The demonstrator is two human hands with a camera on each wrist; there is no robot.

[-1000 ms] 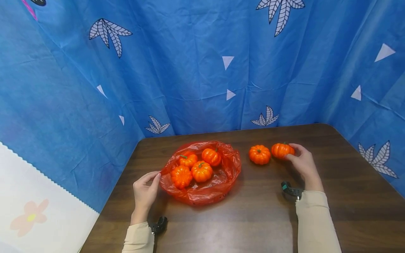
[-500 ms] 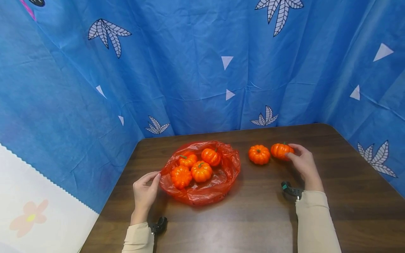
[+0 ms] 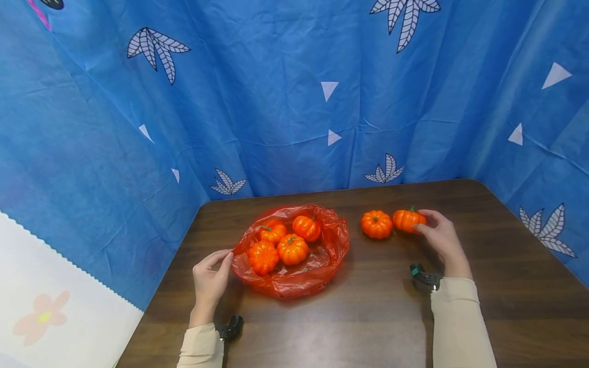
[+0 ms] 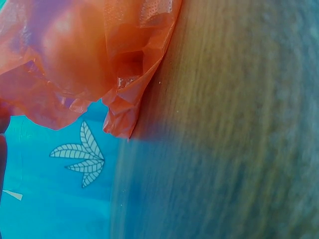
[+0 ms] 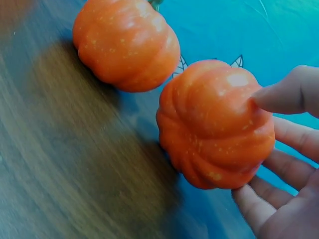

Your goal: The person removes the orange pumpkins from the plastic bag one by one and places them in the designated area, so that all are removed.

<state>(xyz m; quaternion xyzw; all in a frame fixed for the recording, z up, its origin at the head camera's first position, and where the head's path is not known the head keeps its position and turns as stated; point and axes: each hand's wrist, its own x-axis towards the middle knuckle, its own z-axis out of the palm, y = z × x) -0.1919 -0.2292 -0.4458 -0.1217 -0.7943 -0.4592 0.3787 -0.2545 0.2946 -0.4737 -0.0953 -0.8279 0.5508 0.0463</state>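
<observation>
A red plastic bag (image 3: 338,255), its mouth spread wide, sits on the table with several small orange pumpkins (image 3: 293,249) inside. At its left rim my left hand (image 3: 209,281) pinches the plastic between thumb and fingers. The left wrist view shows the bag (image 4: 134,35) close up, with only a sliver of the hand at the edge. To the right, my right hand (image 3: 443,240) grips an orange pumpkin (image 3: 407,221), the thumb on one side and the fingers around the other. Another pumpkin (image 5: 127,47) lies just left of the held one.
The brown wooden table (image 3: 359,317) backs onto a blue curtain (image 3: 285,102) with leaf prints. A white cloth (image 3: 60,286) with a flower hangs at the left. Dark bands with devices, such as this wrist camera (image 3: 424,277), are on both wrists.
The pumpkin in my right hand has tilted slightly and shifted a touch left, its stem showing more. My left hand and the bag stay put.
</observation>
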